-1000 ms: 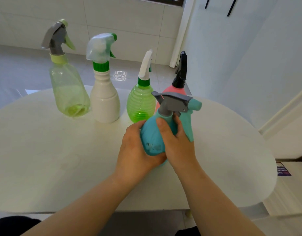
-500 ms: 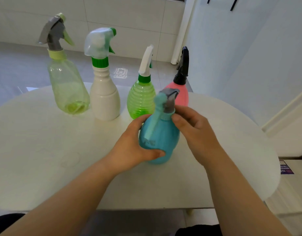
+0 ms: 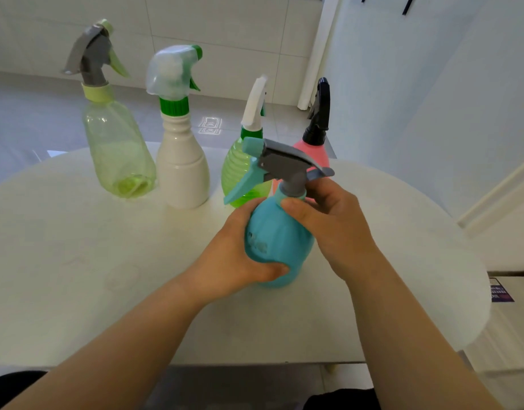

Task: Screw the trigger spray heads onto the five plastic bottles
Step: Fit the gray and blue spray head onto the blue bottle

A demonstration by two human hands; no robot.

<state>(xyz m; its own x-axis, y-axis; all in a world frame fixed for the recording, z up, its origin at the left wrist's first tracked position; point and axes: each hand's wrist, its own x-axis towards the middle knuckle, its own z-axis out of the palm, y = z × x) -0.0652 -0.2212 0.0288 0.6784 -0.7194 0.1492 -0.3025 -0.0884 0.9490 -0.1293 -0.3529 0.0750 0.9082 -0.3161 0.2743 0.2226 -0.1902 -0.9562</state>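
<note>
Spray head turned (nozzle now left); right hand apparently pinches it, left hand grips teal bottle.

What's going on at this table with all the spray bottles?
A person is fitting the last spray head. The left hand grips the blue bottle on the white table, while the right hand pinches the collar of that grey head. Behind it stand four more bottles, each already wearing a head: a clear green bottle, a white bottle, a ribbed green bottle and a pink bottle.
</note>
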